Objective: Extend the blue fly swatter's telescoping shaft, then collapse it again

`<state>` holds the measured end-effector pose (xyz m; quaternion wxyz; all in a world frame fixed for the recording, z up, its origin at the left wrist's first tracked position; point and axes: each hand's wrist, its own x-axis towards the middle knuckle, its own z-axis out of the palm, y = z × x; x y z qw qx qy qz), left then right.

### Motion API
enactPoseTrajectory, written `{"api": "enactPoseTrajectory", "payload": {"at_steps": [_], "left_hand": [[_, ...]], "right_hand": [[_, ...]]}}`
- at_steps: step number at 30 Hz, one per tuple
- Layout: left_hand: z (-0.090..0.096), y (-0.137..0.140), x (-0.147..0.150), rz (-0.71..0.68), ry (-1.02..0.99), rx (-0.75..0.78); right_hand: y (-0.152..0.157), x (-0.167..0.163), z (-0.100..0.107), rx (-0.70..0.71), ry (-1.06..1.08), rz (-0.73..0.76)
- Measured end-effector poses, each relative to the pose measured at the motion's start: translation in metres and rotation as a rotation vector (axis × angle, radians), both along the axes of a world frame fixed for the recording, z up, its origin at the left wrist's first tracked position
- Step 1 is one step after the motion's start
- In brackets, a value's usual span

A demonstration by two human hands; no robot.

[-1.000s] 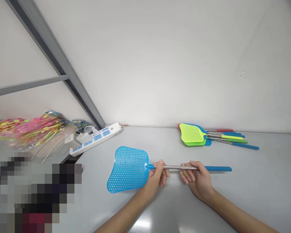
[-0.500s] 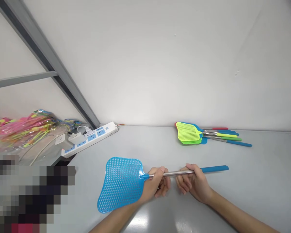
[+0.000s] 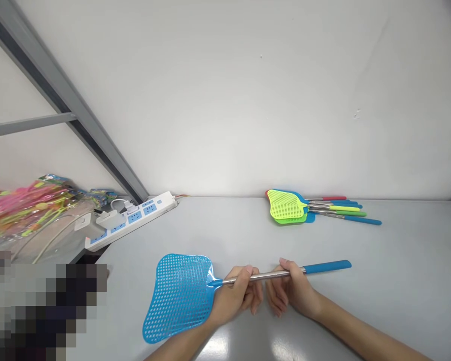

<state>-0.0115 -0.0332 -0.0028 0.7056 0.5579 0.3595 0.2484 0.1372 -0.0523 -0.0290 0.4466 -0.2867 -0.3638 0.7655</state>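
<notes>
A blue fly swatter (image 3: 182, 296) with a perforated head, a metal rod and a blue grip is held above the grey table. My left hand (image 3: 238, 291) pinches the rod close to the head, thumb on top. Further right, my right hand (image 3: 291, 288) closes on the rod just short of the blue grip. Both hands have their lower fingers curled loosely beneath the rod. The swatter's head points left and its grip points right.
Against the wall lies a pile of fly swatters (image 3: 287, 205) in yellow, green, blue and red. A white power strip (image 3: 135, 220) with plugs sits at the table's left edge. Beyond it are colourful items in clear plastic (image 3: 33, 205). A grey metal post (image 3: 93, 130) rises there.
My hands have come slightly closer together along the rod, and the swatter's head sits a little lower and further left in view. The camera view has also shifted slightly.
</notes>
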Motion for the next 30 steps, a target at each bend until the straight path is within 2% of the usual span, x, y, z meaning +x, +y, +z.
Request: {"api": "enactPoseTrajectory", "payload": {"at_steps": [5,25,30], "left_hand": [[-0.004,-0.004,0.003,0.006,0.001,-0.02],[-0.001,-0.006,0.003,-0.159,-0.127,-0.107],[0.0,-0.007,0.001,-0.149,-0.098,-0.074]], "right_hand": [[-0.001,0.0,-0.006,0.021,-0.037,0.012],[-0.005,-0.002,-0.012,-0.012,-0.106,0.077],[-0.008,0.0,-0.009,0.029,-0.237,0.063]]}}
